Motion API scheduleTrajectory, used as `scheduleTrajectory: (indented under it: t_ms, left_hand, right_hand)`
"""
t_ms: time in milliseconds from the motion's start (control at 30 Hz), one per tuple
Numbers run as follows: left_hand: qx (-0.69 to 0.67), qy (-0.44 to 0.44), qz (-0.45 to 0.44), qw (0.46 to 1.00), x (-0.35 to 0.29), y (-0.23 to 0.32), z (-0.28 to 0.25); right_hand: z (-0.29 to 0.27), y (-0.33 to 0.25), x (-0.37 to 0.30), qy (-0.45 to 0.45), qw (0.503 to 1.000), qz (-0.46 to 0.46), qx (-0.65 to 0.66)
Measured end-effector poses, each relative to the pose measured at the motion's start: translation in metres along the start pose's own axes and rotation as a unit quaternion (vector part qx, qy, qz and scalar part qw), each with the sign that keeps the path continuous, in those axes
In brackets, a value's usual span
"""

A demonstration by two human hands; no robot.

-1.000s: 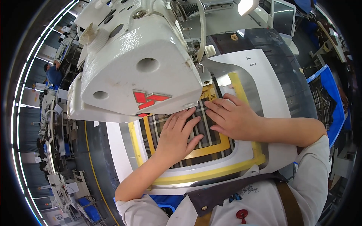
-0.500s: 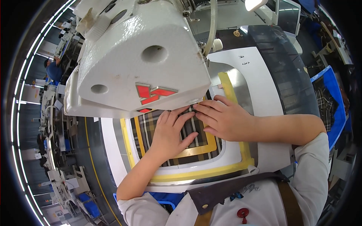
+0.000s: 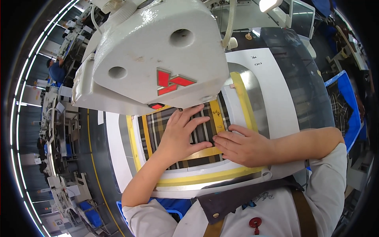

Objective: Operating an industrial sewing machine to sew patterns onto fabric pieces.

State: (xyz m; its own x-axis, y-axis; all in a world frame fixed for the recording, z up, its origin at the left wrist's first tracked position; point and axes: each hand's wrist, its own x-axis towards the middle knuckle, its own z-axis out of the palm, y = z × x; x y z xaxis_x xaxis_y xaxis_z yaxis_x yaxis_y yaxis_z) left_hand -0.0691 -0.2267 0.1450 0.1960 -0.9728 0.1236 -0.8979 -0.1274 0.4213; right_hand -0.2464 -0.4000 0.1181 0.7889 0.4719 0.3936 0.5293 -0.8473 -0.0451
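A piece of dark plaid fabric [image 3: 156,132] lies flat under a yellow rectangular frame [image 3: 216,114]. My left hand [image 3: 179,134] rests on the fabric inside the frame, fingers spread and thumb toward the frame's near side. My right hand [image 3: 246,146] lies at the frame's near right corner, its fingers stretched out over the corner and the fabric edge. The big white sewing machine head [image 3: 146,59] with red marks hangs just beyond my fingers and hides the frame's far side. Neither hand grips anything that I can see.
Yellow tape [image 3: 197,180] borders the white holder around the fabric. White paper [image 3: 282,114] covers the dark table to the right. A blue bin [image 3: 357,106] with plaid fabric stands at far right. A screen [image 3: 302,17] is at the back right.
My right hand has slid nearer to me along the frame's right side, uncovering that side. My left hand stays nearly in place. The machine head sits slightly higher and further right in the picture.
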Motion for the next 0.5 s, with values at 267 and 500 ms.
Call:
scheduleTrajectory:
  t_ms: [267,500]
  left_hand:
    - [0.047,-0.004,0.069,0.996,-0.020,0.010,0.000]
    - [0.012,-0.012,0.060,0.998,-0.032,0.009,0.001]
  right_hand:
    - [0.002,-0.002,0.006,-0.015,0.999,-0.020,-0.020]
    - [0.008,0.005,0.010,-0.005,1.000,-0.020,-0.019]
